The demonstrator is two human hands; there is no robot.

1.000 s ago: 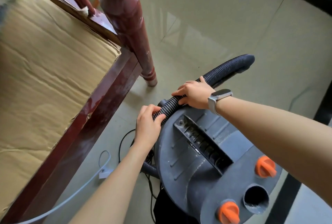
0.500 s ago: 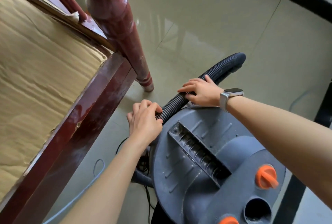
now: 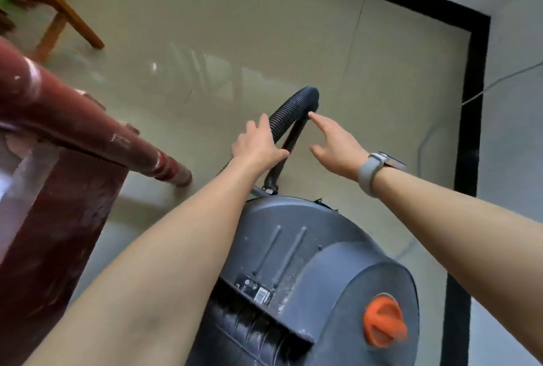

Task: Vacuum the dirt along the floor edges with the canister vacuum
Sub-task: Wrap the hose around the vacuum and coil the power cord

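The grey canister vacuum (image 3: 308, 248) fills the lower middle, with an orange knob (image 3: 385, 320) on its lid. Its black corrugated hose (image 3: 286, 108) arches up from behind the canister and bends back down into a smooth black tube (image 3: 293, 139). My left hand (image 3: 258, 147) holds the hose just below the bend, the hose running between thumb and fingers. My right hand (image 3: 338, 145), with a watch on the wrist, hovers open to the right of the tube. Its fingers are spread and the index fingertip is near the hose's bend.
A dark red bed frame and turned post (image 3: 88, 130) stand close on the left. A black floor border (image 3: 470, 101) runs along the white wall at right, with a thin cable (image 3: 499, 78) on the wall. Wooden furniture legs (image 3: 73, 19) stand at far left on the glossy tiled floor.
The view swung forward and right towards the wall corner. Both hands left the hose at the canister top and moved up it; the right hand let go and opened.
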